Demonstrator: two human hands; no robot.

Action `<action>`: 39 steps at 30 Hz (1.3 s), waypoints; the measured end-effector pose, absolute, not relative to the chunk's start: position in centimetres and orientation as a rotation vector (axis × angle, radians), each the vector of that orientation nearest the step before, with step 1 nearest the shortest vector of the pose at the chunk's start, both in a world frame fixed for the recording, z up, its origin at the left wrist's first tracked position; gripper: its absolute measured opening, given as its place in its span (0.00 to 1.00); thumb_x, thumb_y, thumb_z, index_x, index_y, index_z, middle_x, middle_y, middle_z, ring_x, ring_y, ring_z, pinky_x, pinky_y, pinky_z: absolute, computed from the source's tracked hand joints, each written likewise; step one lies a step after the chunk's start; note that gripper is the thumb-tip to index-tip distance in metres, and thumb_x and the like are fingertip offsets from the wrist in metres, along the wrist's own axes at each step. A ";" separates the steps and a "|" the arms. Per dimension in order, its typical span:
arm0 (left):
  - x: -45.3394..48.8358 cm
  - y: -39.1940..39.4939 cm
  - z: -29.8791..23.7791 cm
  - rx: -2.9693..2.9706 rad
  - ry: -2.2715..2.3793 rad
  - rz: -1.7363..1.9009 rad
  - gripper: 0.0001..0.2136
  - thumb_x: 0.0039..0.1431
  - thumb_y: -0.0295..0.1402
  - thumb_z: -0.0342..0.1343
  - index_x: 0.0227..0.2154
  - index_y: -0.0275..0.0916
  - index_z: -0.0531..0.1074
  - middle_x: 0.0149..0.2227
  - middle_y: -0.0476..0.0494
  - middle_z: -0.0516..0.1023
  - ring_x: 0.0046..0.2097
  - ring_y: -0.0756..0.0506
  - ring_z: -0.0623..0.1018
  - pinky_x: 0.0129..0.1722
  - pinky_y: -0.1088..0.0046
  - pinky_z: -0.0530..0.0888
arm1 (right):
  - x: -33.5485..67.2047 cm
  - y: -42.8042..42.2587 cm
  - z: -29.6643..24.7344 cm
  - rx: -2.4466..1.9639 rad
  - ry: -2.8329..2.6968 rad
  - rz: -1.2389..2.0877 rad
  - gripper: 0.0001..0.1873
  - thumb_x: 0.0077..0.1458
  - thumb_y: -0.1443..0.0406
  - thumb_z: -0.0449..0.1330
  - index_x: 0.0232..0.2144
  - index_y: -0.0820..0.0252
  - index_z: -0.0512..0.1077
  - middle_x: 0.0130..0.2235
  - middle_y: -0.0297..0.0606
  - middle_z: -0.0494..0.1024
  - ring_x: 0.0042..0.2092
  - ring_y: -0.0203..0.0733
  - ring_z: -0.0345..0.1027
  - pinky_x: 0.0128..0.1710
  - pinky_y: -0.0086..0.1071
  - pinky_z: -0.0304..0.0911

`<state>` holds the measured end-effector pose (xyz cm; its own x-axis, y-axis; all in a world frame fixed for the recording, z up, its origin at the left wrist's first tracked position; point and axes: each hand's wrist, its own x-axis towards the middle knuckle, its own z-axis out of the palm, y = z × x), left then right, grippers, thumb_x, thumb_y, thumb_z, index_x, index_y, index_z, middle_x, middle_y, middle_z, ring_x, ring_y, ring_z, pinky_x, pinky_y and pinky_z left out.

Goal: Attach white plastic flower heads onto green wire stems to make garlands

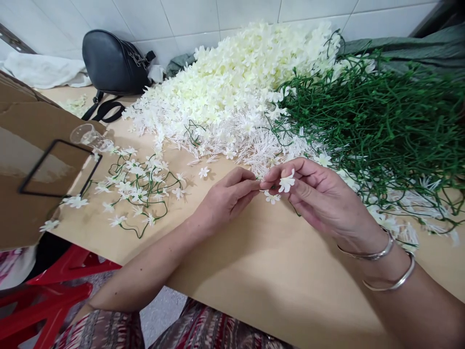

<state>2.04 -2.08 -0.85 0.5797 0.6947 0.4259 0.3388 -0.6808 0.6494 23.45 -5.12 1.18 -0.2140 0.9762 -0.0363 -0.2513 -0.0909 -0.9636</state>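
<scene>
Between the thumb and fingers of my right hand [321, 196] is a small white artificial flower [286, 182]. The fingertips of my left hand [230, 196] are pinched together, meeting those of the right at a thin green stem that is mostly hidden. A second white flower [272, 198] hangs just below the fingertips. Beyond the hands spreads a heap of loose cream-white petals [250, 72], with thin white stamens [250, 140] along its near edge. A tangled pile of green plastic stems [381, 121] lies to the right. Several flowers on green stems [138, 186] lie left of my hands.
A cardboard box [22, 126] with a black wire frame [58, 140] stands at the left edge, near a clear plastic cup [89, 135]. A black bag [114, 63] sits at the back against the tiled wall [250, 14]. Red stools [51, 300] are below the table [261, 281].
</scene>
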 end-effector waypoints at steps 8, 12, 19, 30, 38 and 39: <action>2.4 -2.6 -0.2 1.675 0.832 0.853 0.18 0.74 0.47 0.52 0.48 0.37 0.77 0.27 0.52 0.67 0.28 0.52 0.65 0.30 0.76 0.66 | 24.9 -4.8 0.9 -0.855 -1.030 1.494 0.11 0.55 0.54 0.74 0.34 0.48 0.78 0.40 0.32 0.82 0.44 0.39 0.77 0.45 0.31 0.72; 2.7 -2.5 -0.9 1.426 0.889 0.772 0.22 0.69 0.53 0.57 0.45 0.37 0.79 0.24 0.55 0.60 0.25 0.53 0.59 0.26 0.76 0.59 | 25.1 -4.2 -0.1 -1.028 -1.067 1.424 0.14 0.52 0.53 0.76 0.33 0.51 0.78 0.32 0.31 0.79 0.36 0.37 0.73 0.41 0.31 0.69; 3.0 -2.5 -0.8 1.396 0.893 0.699 0.20 0.68 0.51 0.58 0.40 0.36 0.78 0.23 0.57 0.58 0.24 0.54 0.54 0.24 0.76 0.54 | 24.5 -4.3 -0.5 -1.211 -1.259 1.466 0.14 0.54 0.53 0.72 0.34 0.54 0.77 0.30 0.33 0.79 0.31 0.38 0.68 0.28 0.31 0.60; 2.9 -2.5 -1.0 1.507 0.837 0.707 0.15 0.71 0.45 0.57 0.39 0.38 0.79 0.25 0.54 0.66 0.27 0.53 0.61 0.28 0.77 0.62 | 23.9 -4.4 0.2 -1.211 -1.374 1.448 0.08 0.56 0.59 0.67 0.32 0.55 0.75 0.25 0.28 0.69 0.26 0.33 0.57 0.26 0.31 0.56; 2.9 -2.6 -1.4 1.618 0.916 0.713 0.17 0.70 0.46 0.57 0.40 0.37 0.80 0.29 0.50 0.74 0.29 0.53 0.66 0.30 0.76 0.64 | 23.5 -4.8 0.3 -1.281 -1.385 1.362 0.12 0.54 0.55 0.70 0.31 0.54 0.74 0.27 0.30 0.71 0.28 0.36 0.61 0.30 0.33 0.61; 2.9 -2.7 -1.6 1.646 0.933 0.715 0.17 0.70 0.47 0.57 0.40 0.37 0.80 0.28 0.51 0.73 0.29 0.52 0.66 0.29 0.76 0.64 | 23.5 -4.9 0.4 -1.295 -1.395 1.343 0.12 0.55 0.55 0.70 0.31 0.54 0.74 0.28 0.31 0.72 0.29 0.37 0.63 0.31 0.33 0.61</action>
<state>2.91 -2.67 -1.56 0.5148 0.8573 -0.0020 0.2211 -0.1305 0.9665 23.53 -4.88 0.40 -0.1660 0.9804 -0.1063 0.1432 -0.0827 -0.9862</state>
